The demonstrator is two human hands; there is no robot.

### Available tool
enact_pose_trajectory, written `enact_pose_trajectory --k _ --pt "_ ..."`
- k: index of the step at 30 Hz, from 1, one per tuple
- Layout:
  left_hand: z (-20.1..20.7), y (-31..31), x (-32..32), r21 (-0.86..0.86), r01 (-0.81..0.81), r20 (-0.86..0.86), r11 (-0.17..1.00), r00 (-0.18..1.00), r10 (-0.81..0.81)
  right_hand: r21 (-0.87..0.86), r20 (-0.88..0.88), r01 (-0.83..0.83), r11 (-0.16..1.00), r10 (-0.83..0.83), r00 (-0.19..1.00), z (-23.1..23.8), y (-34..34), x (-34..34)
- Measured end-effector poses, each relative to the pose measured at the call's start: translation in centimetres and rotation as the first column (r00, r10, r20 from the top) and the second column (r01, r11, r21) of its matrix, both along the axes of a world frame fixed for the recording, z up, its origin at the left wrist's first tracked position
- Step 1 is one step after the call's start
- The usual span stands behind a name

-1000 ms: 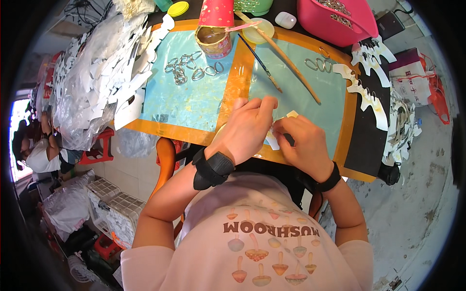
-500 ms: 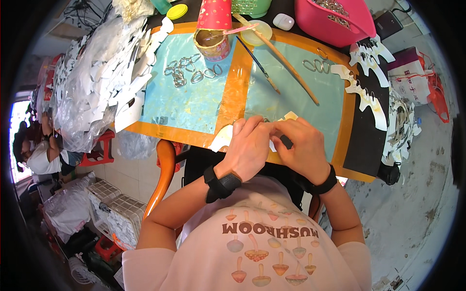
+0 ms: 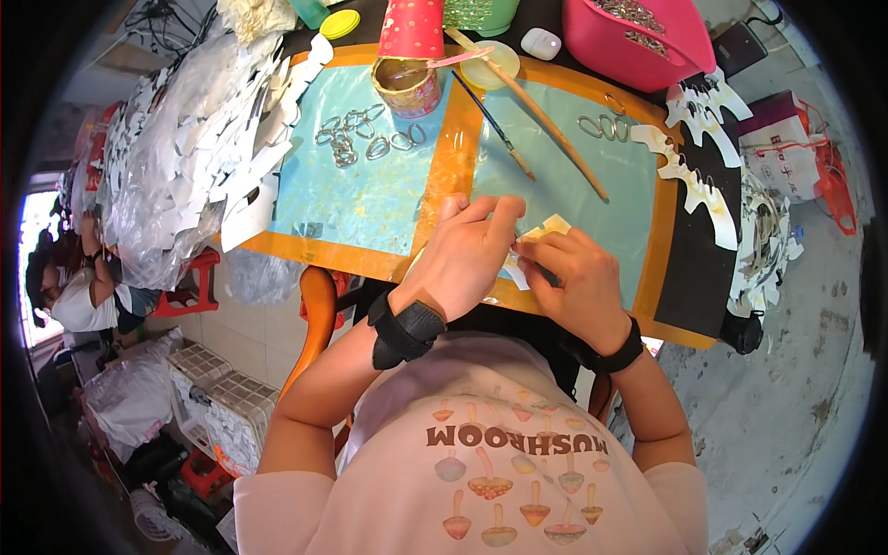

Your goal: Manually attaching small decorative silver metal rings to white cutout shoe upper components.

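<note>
At the near edge of the bench [image 3: 689, 287], the left hand [image 3: 460, 261] (its grip hidden) now lifts off the right hand [image 3: 585, 285], which pinches a white piece [image 3: 516, 272], so handling seems unfinished. Beyond, metal rings [image 3: 343, 154] lie on the blue mat [image 3: 344, 209]; past the left edge, another person [image 3: 81, 305].

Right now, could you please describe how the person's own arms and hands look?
The left hand and right hand wear no gloves. A wide black strap wraps the left wrist; a black band circles the right. Short pale sleeves cover only the upper arms.
</note>
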State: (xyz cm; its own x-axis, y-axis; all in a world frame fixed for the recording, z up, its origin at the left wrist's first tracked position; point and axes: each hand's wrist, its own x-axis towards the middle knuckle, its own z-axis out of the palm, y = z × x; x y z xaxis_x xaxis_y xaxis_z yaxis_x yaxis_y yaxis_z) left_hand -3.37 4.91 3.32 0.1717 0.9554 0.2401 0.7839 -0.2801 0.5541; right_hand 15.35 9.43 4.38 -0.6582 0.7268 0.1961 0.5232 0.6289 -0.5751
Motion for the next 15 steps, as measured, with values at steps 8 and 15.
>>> enact_pose_trajectory --k 8,15 --pt "-0.3 -1.7 0.4 0.208 0.189 -0.161 0.96 0.974 -0.157 -0.031 0.01 0.001 1.0 -0.001 1.0 0.0 0.2 0.2" --pt "-2.1 -2.8 -0.6 0.298 0.116 -0.13 0.948 0.988 -0.08 -0.037 -0.028 -0.025 0.999 0.024 0.999 0.1 0.3 0.3"
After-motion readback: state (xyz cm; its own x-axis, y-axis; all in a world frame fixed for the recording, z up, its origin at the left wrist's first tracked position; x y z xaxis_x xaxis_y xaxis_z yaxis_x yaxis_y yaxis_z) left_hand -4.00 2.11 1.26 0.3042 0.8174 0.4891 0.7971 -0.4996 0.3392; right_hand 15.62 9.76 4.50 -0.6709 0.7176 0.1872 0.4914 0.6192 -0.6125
